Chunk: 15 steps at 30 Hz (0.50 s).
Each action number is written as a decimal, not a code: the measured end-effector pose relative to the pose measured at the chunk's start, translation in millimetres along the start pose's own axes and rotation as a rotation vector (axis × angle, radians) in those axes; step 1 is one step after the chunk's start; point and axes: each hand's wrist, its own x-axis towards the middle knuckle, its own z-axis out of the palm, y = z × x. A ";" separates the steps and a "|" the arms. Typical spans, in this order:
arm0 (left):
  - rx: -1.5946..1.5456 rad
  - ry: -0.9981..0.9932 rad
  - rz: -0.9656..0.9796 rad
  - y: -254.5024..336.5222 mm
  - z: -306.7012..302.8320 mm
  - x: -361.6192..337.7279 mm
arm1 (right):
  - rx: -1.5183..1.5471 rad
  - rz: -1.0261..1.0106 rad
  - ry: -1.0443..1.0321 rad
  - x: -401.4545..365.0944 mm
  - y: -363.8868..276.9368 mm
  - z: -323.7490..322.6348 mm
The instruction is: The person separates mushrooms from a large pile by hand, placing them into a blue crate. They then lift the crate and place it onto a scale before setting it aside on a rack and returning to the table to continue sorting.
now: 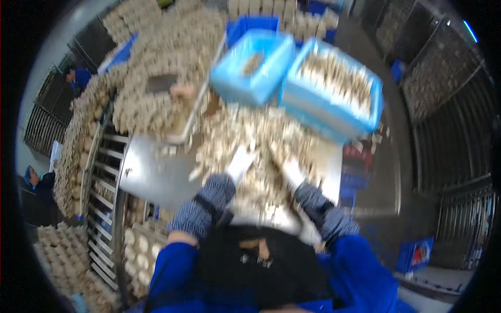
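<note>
In white gloves, my left hand [241, 163] and my right hand [293, 173] reach into a broad heap of pale, beige-white cut pieces [224, 136], which look like mushroom pieces, on a metal table [156, 175]. The hands are a short way apart, with part of the heap between them. Motion blur and the pieces around them conceal the fingertips, so I cannot make out a grip. Beyond the heap sits a light-blue lined bin [284, 55] with a few pieces inside. To its right, another blue-lined bin [329, 122] is filled with pale pieces.
Left of the heap, a pale rail [197, 112] borders a large mass of stacked beige pieces [172, 47]. Another person's hand [182, 92] is there beside a dark flat object [162, 83]. A slatted metal rack [107, 193] stands left; dark shelving [454, 99] lines the right.
</note>
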 end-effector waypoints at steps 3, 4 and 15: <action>0.119 0.039 -0.037 50.2 -8.9 3.5 | 0.757 0.202 0.017 47.1 17.2 43.7; 0.150 0.019 0.038 47.1 -15.8 13.1 | 0.729 0.171 0.082 44.6 4.6 26.1; 0.244 0.718 0.306 -89.8 -146.6 -152.9 | 0.538 -0.340 -0.088 -74.3 -69.6 78.4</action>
